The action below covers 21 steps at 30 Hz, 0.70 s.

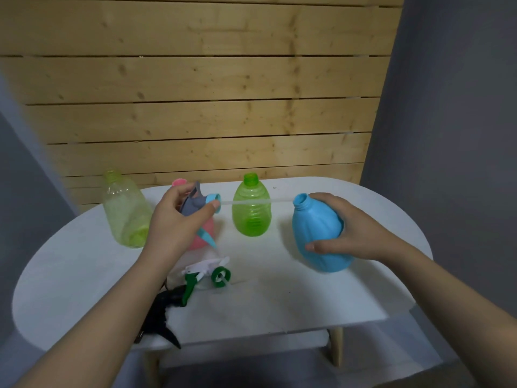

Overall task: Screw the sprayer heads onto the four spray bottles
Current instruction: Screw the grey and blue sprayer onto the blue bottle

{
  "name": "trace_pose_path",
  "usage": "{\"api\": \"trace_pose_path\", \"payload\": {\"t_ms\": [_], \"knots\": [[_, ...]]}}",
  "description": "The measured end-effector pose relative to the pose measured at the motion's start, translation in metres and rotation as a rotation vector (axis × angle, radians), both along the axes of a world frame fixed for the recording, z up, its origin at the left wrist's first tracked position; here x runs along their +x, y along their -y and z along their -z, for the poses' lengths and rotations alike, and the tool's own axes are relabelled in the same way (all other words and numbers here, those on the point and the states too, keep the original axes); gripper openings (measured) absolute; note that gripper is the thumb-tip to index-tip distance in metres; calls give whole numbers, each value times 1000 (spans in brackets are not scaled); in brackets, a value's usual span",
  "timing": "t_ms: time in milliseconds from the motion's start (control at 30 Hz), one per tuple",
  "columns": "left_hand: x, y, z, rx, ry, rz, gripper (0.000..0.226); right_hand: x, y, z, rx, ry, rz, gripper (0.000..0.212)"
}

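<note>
My right hand grips the blue bottle, tilted with its open neck toward the left. My left hand holds a grey and blue sprayer head sideways; its clear dip tube reaches right, the tip at the blue bottle's mouth. A bright green bottle stands open behind the tube. A pale yellow-green bottle stands open at the left. A pink bottle is mostly hidden behind my left hand. A white and green sprayer head and a black sprayer head lie on the table.
The white oval table has light wooden legs. A wooden slat wall rises right behind it. Grey walls stand to the left and right.
</note>
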<state>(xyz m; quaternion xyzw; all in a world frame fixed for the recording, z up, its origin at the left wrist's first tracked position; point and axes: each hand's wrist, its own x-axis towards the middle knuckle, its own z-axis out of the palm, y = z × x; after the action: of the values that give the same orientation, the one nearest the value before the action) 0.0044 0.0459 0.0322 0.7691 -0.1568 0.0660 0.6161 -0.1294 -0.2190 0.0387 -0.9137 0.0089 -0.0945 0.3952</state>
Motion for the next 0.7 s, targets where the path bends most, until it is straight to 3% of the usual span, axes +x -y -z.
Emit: {"api": "trace_pose_path", "payload": {"t_ms": [700], "knots": [[-5,-1,2,116,144,47,52,11,-6,4,-240,-56,-57,85]]}}
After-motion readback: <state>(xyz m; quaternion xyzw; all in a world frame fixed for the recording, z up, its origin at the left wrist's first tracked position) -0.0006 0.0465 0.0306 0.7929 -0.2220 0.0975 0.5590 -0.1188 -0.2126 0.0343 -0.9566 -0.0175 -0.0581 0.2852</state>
